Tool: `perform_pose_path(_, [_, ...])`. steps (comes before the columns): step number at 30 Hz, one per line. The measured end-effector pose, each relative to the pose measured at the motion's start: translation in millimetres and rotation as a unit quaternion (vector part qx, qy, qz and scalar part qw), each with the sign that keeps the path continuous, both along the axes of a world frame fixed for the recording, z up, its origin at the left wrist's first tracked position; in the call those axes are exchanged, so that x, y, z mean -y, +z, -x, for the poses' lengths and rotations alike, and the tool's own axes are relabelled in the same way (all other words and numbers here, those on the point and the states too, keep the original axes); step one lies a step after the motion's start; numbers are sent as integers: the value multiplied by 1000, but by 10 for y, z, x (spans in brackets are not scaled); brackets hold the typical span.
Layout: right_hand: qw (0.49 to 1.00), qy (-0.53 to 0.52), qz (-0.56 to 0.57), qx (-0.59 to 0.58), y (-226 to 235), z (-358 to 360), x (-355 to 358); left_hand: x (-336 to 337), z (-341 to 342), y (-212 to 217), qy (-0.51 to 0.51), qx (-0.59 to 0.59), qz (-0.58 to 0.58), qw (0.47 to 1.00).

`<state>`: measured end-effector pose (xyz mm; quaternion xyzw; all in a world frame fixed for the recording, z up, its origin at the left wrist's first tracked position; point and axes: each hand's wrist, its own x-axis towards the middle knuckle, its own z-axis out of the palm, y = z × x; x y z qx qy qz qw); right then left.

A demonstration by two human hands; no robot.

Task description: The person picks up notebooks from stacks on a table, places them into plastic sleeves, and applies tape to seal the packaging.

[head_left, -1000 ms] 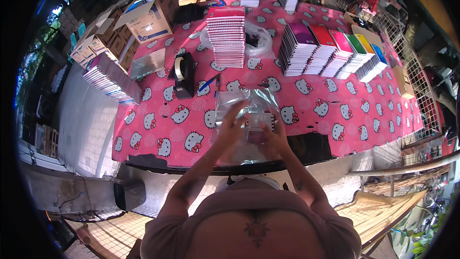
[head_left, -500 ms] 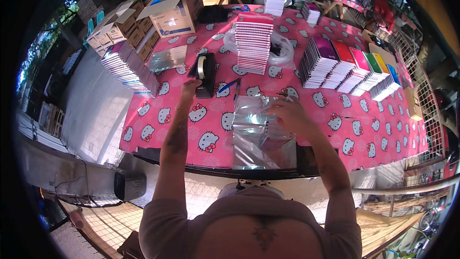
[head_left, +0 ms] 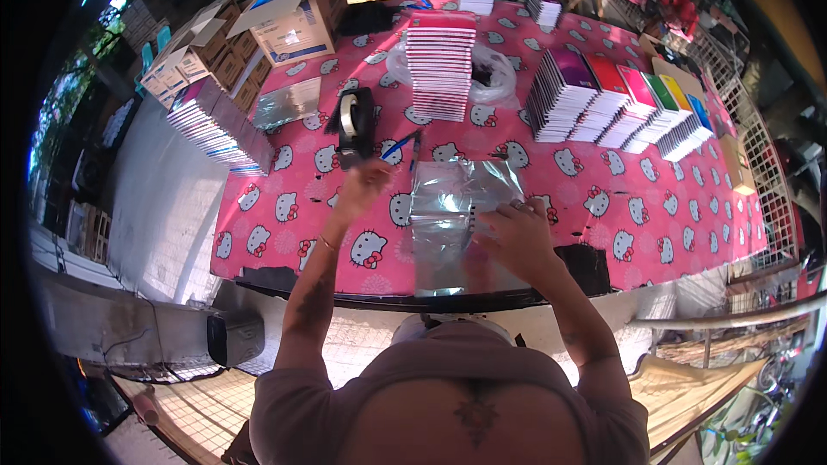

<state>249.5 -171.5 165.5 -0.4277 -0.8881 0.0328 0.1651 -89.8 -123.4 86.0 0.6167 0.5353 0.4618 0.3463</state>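
A clear shiny plastic sheet (head_left: 441,271) lies at the near edge of the table, with what looks like a spiral notebook under or in it, mostly hidden by glare and my hand. My right hand (head_left: 521,241) rests on the sheet's right part, fingers spread and pressing down. Just left of the sheet, my left hand (head_left: 363,191) is in the air, slightly blurred, fingers drawn together; whatever they pinch is too small to make out. Beyond it stands a black tape dispenser (head_left: 357,129) with a roll of tape. A blue pen (head_left: 396,146) lies beside the dispenser.
A tall stack of notebooks (head_left: 439,69) stands mid-table, with a plastic bag (head_left: 495,82) behind. Coloured notebook stacks (head_left: 568,95) line the right, another stack (head_left: 215,129) the left. An open carton (head_left: 297,30) and a flat film pile (head_left: 287,103) are at back left.
My left hand has left the tape dispenser and come right and nearer, toward the plastic sheet. My right hand has shifted down the sheet and flattened onto it.
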Motion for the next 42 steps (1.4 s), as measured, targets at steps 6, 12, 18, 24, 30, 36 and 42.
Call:
perform_pose_path(6, [999,14,-17,-45,81,111,-29,98,-1001,394,-263,-10,-51,963])
perform_pose_path(12, [999,30,21,-27,136,-64,-374,-59,-906,468,-318,-85,-152,932])
perform_pose_path(18, [943,-29,238,-232,77,-385,-729,-157,-969,597,-303,-148,-198,920])
perform_pose_path(24, [843,-12,253,-475,-769,-892,-285,-133,-1161,582,-291,-153,-208,921])
perform_pose_path(30, [971,118,41,-206,-843,-558,-120,-214,-1456,490,-294,-215,-293,884])
perform_pose_path(36, [964,71,90,-239,-911,-502,-20,-227,-1622,228,-250,-254,-263,896])
perform_pose_path(42, [957,95,64,-265,-906,-529,-135,-306,-1718,-38,-168,-20,-83,982])
